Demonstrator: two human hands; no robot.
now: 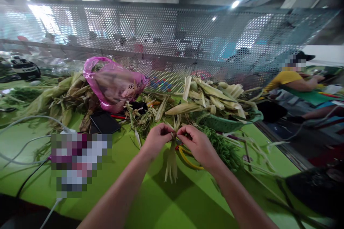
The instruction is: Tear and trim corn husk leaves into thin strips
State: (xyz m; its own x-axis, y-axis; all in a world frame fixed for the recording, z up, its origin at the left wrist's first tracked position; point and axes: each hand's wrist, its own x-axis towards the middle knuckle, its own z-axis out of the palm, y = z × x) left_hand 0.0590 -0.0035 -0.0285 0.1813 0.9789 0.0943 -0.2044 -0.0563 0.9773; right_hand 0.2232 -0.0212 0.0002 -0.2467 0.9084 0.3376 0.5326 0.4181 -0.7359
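Left hand (160, 136) and right hand (194, 139), close together, pinch a fibrous husk bundle (172, 154) just below the frame's centre; frayed strips (171, 172) splay beneath; papery husks (212, 94) heap a green basket (221, 121) at centre right.

The bright green worktop (139, 202) is crowded along its back. On the left I see a heap of dry corn husks (63, 96), with a pink plastic bag (114, 86) beside it and a dark phone (106, 122) in front. Toward the right edge sits a green basket (219, 123) piled with pale husks (215, 93); nearer lie feathery green leaves (224, 150) and a yellow loop-handled tool (188, 159). Cables (32, 117) trail across the left side.
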